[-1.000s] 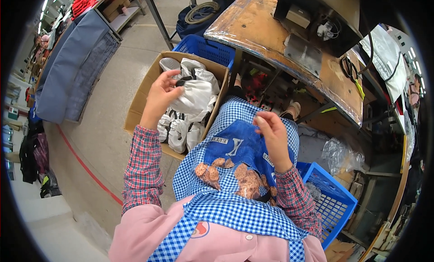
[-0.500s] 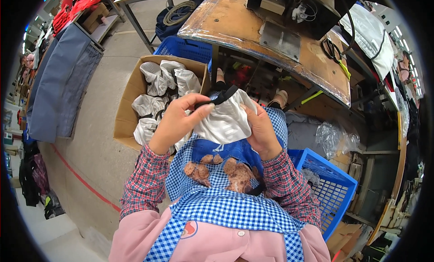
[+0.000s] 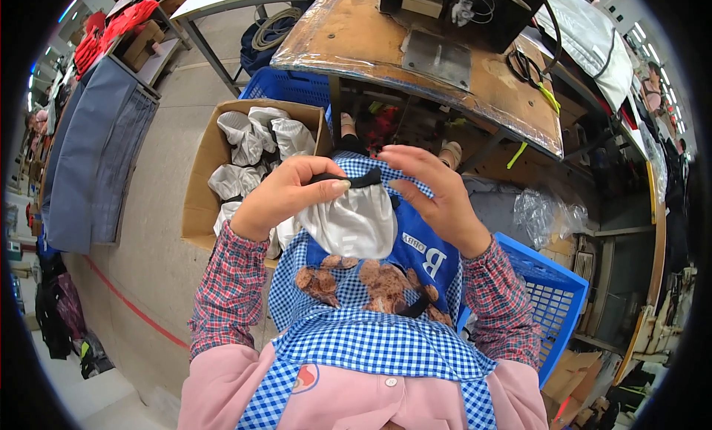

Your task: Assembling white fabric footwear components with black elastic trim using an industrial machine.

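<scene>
**Q:** With the white fabric piece (image 3: pixel 348 226) as the dial's centre, how do the hands lie?

**A:** The left hand (image 3: pixel 285 196), at 9–10 o'clock, pinches the black band (image 3: pixel 363 179) along the piece's upper edge between thumb and bent forefinger. The right hand (image 3: pixel 449 204), at 3 o'clock, has thumb and fingers parted wide beside the band's free end; whether a fingertip touches it cannot be told.

**Q:** What could fail?

**A:** Chiefly the single pinch: should it slip, the piece would probably drop onto the gingham apron (image 3: pixel 371 348) below. With its 3 o'clock end apparently unsupported, the band might also twist or fold, making the right hand close on slack cloth.

**Q:** And the surroundings?

**A:** At 10 o'clock, a cardboard box (image 3: pixel 196 200) holds similar white bundles (image 3: pixel 241 133); lying so closely together, they could catch on one another if pulled.
</scene>
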Motion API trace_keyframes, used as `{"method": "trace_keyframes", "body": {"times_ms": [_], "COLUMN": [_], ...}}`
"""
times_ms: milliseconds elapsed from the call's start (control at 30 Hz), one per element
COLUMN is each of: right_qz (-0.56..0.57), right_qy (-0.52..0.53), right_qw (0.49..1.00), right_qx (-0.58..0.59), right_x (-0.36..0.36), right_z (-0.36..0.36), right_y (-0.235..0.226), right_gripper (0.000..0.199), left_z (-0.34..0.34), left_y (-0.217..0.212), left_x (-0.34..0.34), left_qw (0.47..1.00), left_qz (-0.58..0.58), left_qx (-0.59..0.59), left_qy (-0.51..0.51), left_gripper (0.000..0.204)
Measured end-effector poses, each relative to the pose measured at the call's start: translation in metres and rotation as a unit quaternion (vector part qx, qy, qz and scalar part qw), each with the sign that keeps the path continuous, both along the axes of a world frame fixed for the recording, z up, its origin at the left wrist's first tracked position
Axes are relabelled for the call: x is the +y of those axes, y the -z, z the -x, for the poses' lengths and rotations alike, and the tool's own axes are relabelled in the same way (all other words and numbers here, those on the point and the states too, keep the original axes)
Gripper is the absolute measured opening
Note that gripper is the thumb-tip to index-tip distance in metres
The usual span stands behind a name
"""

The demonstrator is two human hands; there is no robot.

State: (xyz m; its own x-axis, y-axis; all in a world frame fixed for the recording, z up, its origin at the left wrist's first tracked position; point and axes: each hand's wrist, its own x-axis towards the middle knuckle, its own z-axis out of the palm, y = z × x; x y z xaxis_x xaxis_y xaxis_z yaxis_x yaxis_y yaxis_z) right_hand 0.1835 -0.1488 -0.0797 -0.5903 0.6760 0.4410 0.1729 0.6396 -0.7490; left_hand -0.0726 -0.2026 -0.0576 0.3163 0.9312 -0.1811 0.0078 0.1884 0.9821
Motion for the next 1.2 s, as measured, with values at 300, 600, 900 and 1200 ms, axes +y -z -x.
{"method": "trace_keyframes", "body": {"times_ms": [300,600,900,1200], "right_qz": [-0.153,-0.140,-0.189,-0.045], "right_qy": [-0.103,-0.089,0.085,0.186], "right_qw": [0.980,0.984,0.978,0.978], "right_qx": [-0.069,-0.069,-0.029,0.085], "right_x": [-0.007,0.004,0.052,0.112], "right_z": [-0.002,-0.020,-0.034,-0.022], "right_y": [-0.022,-0.022,-0.043,-0.044], "right_gripper": [0.024,0.018,0.013,0.015], "left_z": [-0.016,-0.062,-0.067,-0.070], "left_y": [-0.010,-0.030,-0.053,-0.068], "left_x": [0.021,0.033,0.113,0.202], "left_qw": [0.982,0.901,0.935,0.979], "left_qz": [0.037,-0.260,-0.188,-0.044], "left_qx": [0.114,0.305,0.238,0.169], "left_qy": [0.149,0.166,0.183,0.101], "left_gripper": [0.027,0.034,0.034,0.025]}}
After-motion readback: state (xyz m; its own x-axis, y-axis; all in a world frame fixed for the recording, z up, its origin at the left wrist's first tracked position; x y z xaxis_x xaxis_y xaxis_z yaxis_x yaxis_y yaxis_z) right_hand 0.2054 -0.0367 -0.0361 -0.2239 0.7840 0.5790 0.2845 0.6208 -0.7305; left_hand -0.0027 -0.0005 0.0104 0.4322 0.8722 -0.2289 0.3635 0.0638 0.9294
